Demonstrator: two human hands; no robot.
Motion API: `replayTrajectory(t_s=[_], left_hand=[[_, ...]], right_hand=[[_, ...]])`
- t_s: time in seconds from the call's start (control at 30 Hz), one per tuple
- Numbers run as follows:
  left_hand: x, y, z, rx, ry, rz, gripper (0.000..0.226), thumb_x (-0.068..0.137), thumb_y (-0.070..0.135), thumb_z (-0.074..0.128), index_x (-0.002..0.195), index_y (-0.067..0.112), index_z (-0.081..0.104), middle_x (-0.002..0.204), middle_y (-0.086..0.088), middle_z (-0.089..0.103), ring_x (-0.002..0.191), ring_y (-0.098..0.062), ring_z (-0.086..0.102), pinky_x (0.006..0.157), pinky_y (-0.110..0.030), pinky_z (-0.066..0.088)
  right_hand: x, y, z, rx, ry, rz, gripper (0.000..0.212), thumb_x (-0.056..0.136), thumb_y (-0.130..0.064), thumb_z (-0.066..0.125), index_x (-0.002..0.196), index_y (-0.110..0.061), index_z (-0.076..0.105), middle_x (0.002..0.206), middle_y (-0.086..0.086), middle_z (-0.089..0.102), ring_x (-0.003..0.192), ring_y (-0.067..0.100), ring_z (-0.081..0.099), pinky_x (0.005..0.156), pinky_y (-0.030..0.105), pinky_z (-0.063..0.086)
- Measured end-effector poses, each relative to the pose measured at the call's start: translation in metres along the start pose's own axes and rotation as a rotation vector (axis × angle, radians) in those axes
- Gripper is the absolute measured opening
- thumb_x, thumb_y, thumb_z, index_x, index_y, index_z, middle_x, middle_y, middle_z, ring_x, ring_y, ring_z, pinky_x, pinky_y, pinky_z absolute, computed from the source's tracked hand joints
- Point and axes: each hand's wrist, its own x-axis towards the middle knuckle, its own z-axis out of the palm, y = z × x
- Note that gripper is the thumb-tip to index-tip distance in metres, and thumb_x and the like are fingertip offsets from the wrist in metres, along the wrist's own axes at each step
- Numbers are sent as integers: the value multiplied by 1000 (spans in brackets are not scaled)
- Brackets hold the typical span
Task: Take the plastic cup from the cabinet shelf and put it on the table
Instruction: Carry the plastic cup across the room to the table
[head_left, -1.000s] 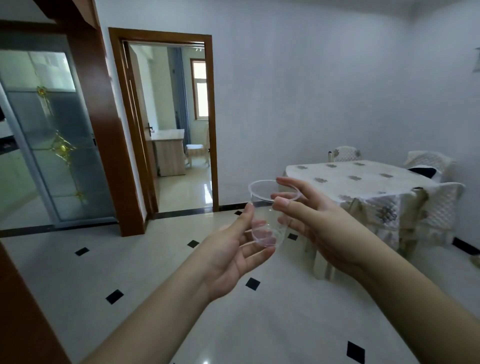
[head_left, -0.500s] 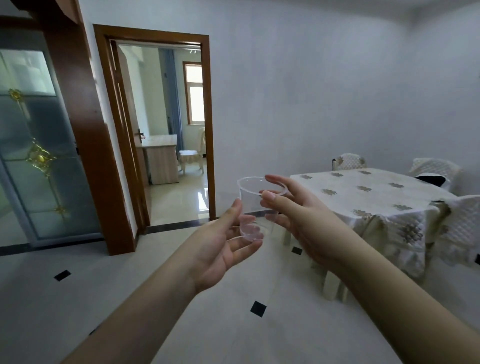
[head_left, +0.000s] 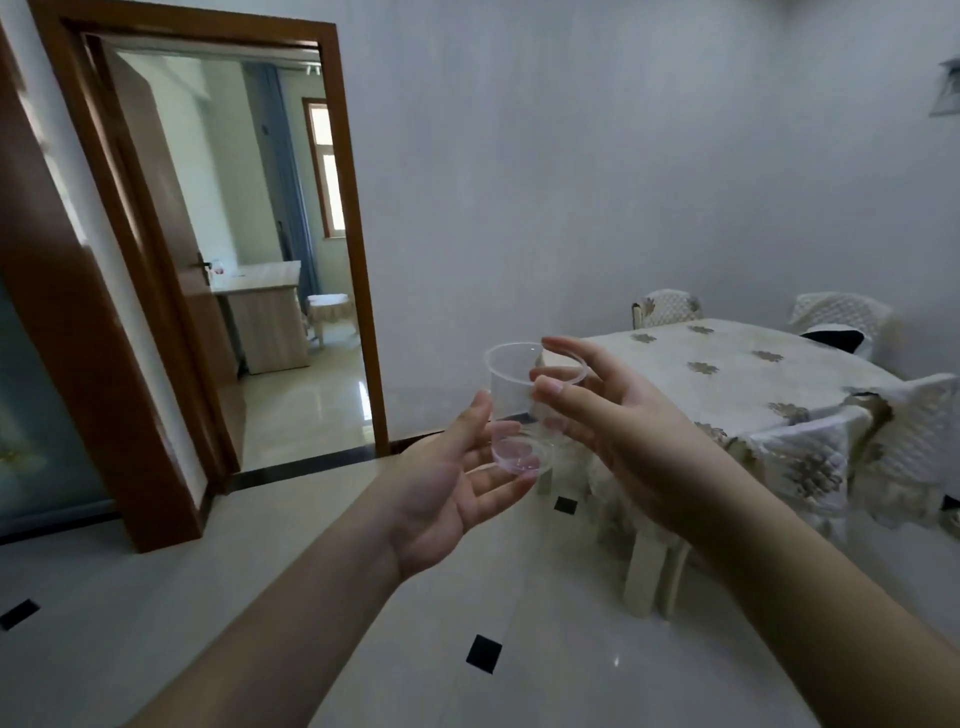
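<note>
A clear plastic cup (head_left: 511, 387) is held upright in the air at the middle of the view. My right hand (head_left: 618, 415) pinches its rim and wall between thumb and fingers. My left hand (head_left: 452, 478) lies palm-up under it, and its fingertips touch the cup's base. The table (head_left: 727, 374), covered with a cream patterned cloth, stands ahead to the right, just beyond my right hand. The cabinet is out of view.
Cloth-covered chairs (head_left: 841, 317) surround the table; one chair (head_left: 810, 467) stands at its near right side. An open wooden doorway (head_left: 358, 260) on the left leads to another room. The floor (head_left: 363, 649) is pale tile with small black squares.
The view has moved forward and turned right, so the table is larger and closer. Both hands keep the same hold on the cup, which has risen slightly in the view.
</note>
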Motion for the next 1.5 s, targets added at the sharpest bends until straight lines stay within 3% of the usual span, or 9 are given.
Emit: replayTrajectory(t_s=[0.3,0.4,0.5,0.67,0.8,1.1,1.27,1.5], left_hand=[[135,18,29,-9,22,-51,64,73,48,71,116,1,60,100,-22,76,90,-32,74,68,-35,62],[168,28,18,-25,56,-55,66,70,47,72,117,1,59,100,-21,76,90,-32,75,65,-33,61],[200,43,0,-53,70,-57,68,70,46,74,119,1,57,103,-22,75,93,-33,74,65,-33,61],[252,70,-54,-123,48,-27,67,73,44,75,121,1,57,108,-23,73,99,-34,72,69,-33,61],[288,106,-104,-131,48,3,62,77,42,72,122,2,57,108,-23,73,99,-33,72,70,-33,61],[370,191,-187,-59,65,-8,51,91,42,61,120,1,59,106,-23,74,95,-33,73,69,-35,62],[418,210,-207,-47,45,-24,50,92,40,61,119,-1,60,105,-25,74,91,-33,74,65,-34,61],[517,224,-203,-15,52,-26,44,94,35,58,117,-2,61,103,-25,74,91,-32,74,67,-35,63]], right_hand=[[119,39,-75,53,-28,33,72,65,-47,80,130,-32,54,120,1,66,107,15,66,102,40,47],[155,54,-77,80,-49,56,81,57,-53,80,131,-32,53,120,2,65,110,18,64,102,41,47],[193,68,-72,80,-89,61,78,63,-50,78,133,-33,51,121,-1,64,110,17,63,99,37,48],[267,87,-45,57,-139,45,81,57,-54,79,131,-36,53,118,-4,67,101,9,68,85,27,54],[331,96,-9,22,-175,29,84,56,-55,78,133,-34,51,123,-1,64,111,16,63,100,36,47],[454,109,51,-26,-168,11,83,57,-57,76,133,-37,51,127,-1,62,118,15,58,110,46,39],[504,130,48,-18,-159,15,69,68,-50,77,131,-39,53,127,-2,63,118,15,59,110,47,39],[580,170,6,46,-100,-17,69,63,-53,80,127,-40,58,119,-7,68,116,13,61,108,46,40]])
